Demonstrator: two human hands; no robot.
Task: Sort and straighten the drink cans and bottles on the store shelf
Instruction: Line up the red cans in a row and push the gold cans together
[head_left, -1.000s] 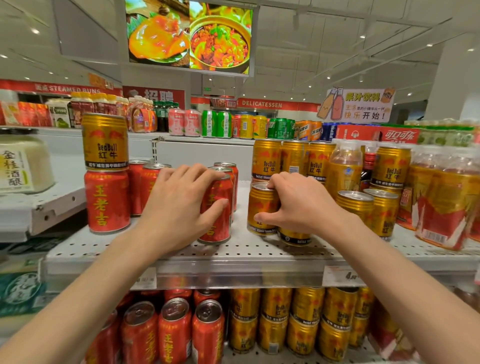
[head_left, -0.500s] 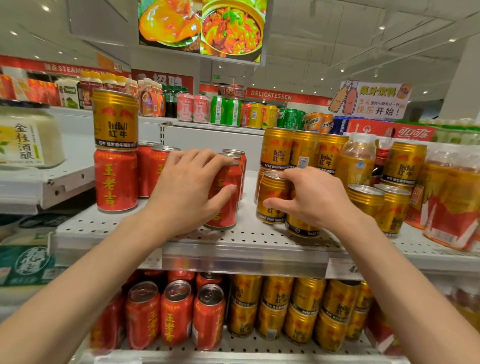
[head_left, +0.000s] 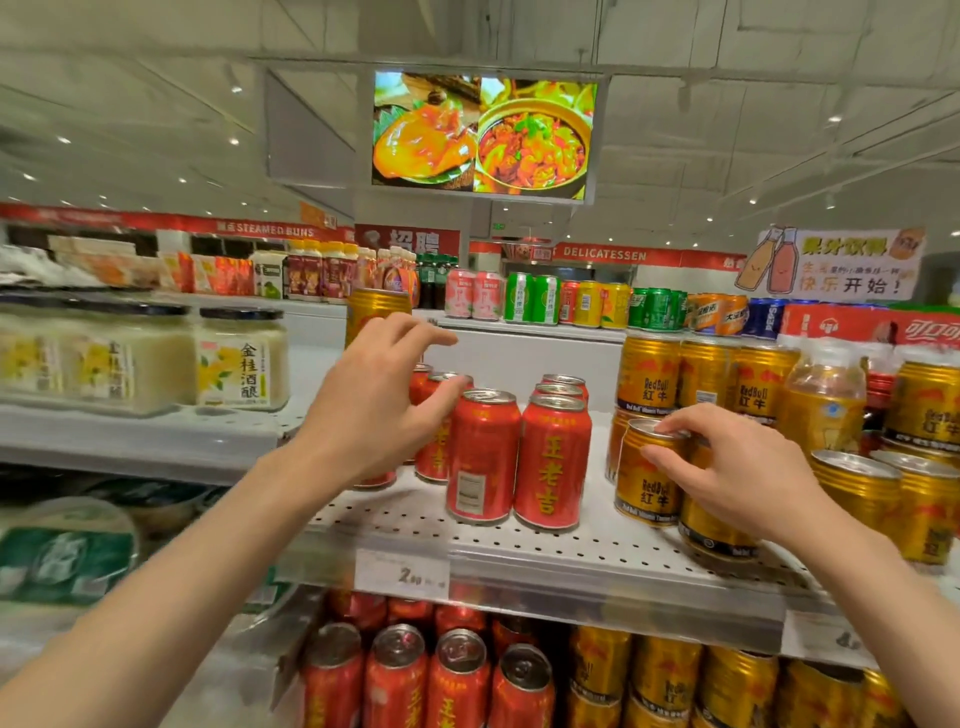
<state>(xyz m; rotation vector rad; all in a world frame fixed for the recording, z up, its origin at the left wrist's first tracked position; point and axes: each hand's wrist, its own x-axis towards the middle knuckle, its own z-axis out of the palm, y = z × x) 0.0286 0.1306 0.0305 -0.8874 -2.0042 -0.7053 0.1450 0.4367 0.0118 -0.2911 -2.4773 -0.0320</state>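
My left hand hangs in the air in front of the red cans, fingers spread loose and curved, thumb out to the right. It grips nothing; the thumb tip sits right at the rim of a red can in the back row, and I cannot tell whether it touches. Just behind my fingers stands a gold can stacked on top of a red one.

My right hand is down on a gold Red Bull can at the front of the shelf. The fingers are bent over its lid and the thumb presses its side, so the can is pinched between them. My palm covers a second gold can just beside it.

Between my hands two red cans stand upright side by side at the front, touching, with more red cans lined up behind them. To the right are stacked gold cans and an amber drink bottle.

The shelf is white perforated metal with a price tag on its front edge. Below it sit more red and gold cans. To the left, jars with yellow-flower labels rest on a neighbouring shelf. Overhead hangs a screen showing food, and red store signs run along the far wall.
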